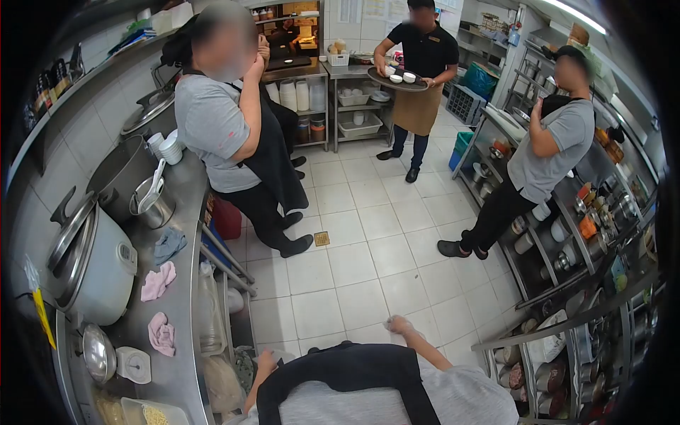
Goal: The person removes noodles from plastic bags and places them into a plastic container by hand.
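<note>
My right hand (pixel 401 325) is held out in front of my body above the tiled floor (pixel 354 283). Its fingers look curled, and thin clear plastic shows around them, perhaps a glove. What they hold, if anything, is too small to make out. My left hand (pixel 266 361) hangs low beside the steel counter (pixel 185 312), close to its lower shelf. Something pale and see-through shows by it, and its fingers are too unclear to read. A black apron strap (pixel 340 365) crosses my grey shirt.
Along the left counter are a rice cooker (pixel 106 258), pink cloths (pixel 161 334), a kitchen scale (pixel 133 365) and pots. A person (pixel 234 134) stands beside it. Another carries a tray (pixel 400 83) of white cups; a third stands by the right-hand shelves (pixel 538 248). A rail (pixel 552 329) runs lower right.
</note>
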The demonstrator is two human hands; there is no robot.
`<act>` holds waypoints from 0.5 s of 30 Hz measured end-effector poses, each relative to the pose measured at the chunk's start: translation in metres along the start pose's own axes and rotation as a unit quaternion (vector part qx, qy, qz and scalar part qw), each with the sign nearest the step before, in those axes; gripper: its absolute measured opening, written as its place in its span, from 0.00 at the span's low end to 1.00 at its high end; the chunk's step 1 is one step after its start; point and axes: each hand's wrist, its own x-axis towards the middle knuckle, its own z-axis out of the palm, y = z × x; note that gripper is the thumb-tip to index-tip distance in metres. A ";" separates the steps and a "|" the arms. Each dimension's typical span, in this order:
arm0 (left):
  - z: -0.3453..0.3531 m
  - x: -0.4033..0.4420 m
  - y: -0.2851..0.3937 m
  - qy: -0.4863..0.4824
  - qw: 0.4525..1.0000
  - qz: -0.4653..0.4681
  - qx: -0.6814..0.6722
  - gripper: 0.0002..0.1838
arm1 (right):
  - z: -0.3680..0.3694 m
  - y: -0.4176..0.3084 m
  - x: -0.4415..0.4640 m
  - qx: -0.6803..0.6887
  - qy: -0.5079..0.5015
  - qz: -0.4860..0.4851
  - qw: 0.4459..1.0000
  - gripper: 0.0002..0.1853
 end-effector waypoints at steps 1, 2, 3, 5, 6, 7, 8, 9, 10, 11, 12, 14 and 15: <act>-0.006 0.000 0.008 0.027 0.999 0.027 -0.011 0.26 | -0.008 -0.005 0.000 0.000 0.000 -0.001 1.000 0.23; -0.003 0.002 0.008 0.027 0.999 0.026 -0.011 0.26 | -0.014 -0.009 -0.001 0.018 -0.007 0.006 1.000 0.21; -0.001 0.006 0.010 0.064 0.996 0.066 -0.010 0.26 | -0.015 -0.011 0.001 0.037 -0.013 0.012 0.999 0.20; 0.001 0.001 0.006 0.101 0.990 0.100 -0.007 0.26 | 0.001 0.006 0.011 -0.003 -0.005 -0.011 1.000 0.19; 0.002 -0.003 0.006 0.083 0.993 0.088 -0.007 0.25 | 0.019 0.030 0.026 -0.043 0.006 -0.033 0.999 0.18; 0.001 -0.003 0.008 0.066 0.995 0.077 -0.007 0.25 | 0.050 0.068 0.050 -0.100 0.027 -0.103 0.989 0.19; 0.001 -0.003 0.006 0.070 0.995 0.077 -0.010 0.25 | 0.076 0.105 0.061 -0.157 0.048 -0.172 0.971 0.20; 0.006 0.001 -0.001 0.046 0.997 0.017 -0.053 0.23 | 0.086 0.126 0.055 -0.138 0.052 -0.154 0.977 0.21; 0.013 0.005 -0.008 0.020 0.994 -0.043 -0.095 0.22 | 0.090 0.141 0.050 -0.118 0.055 -0.134 0.982 0.22; 0.018 0.008 -0.018 0.011 0.996 -0.044 -0.078 0.21 | 0.086 0.152 0.041 -0.120 0.057 -0.133 0.982 0.22; 0.023 0.011 -0.029 0.010 0.999 -0.026 -0.043 0.21 | 0.081 0.160 0.027 -0.117 0.040 -0.109 0.986 0.22; 0.033 0.011 -0.049 0.001 1.000 -0.003 0.007 0.21 | 0.070 0.156 -0.005 -0.112 0.022 -0.086 0.990 0.22; 0.035 0.011 -0.057 -0.004 1.000 0.004 0.023 0.21 | 0.055 0.143 -0.019 -0.113 0.019 -0.059 0.992 0.22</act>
